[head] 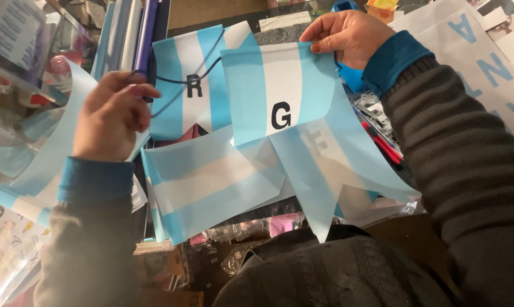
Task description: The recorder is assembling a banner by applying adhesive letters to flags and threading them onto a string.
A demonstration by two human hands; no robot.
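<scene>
Upper right of frame: white sheet [484, 68] with large light-blue lettering, lying flat. Lower left corner: clear sticker sheet [4, 250] with small multicoloured motifs. Lower centre: clear plastic packets [240, 230], contents pink.

Little free room: hanging flags [268, 113] filled the gap between left hand [112, 116] and right hand [350, 37]. Rolled sheets [132, 34] crowded the upper left, pens [382, 142] and clutter the right. Below, loose flags [211, 187] covered the desk.
</scene>
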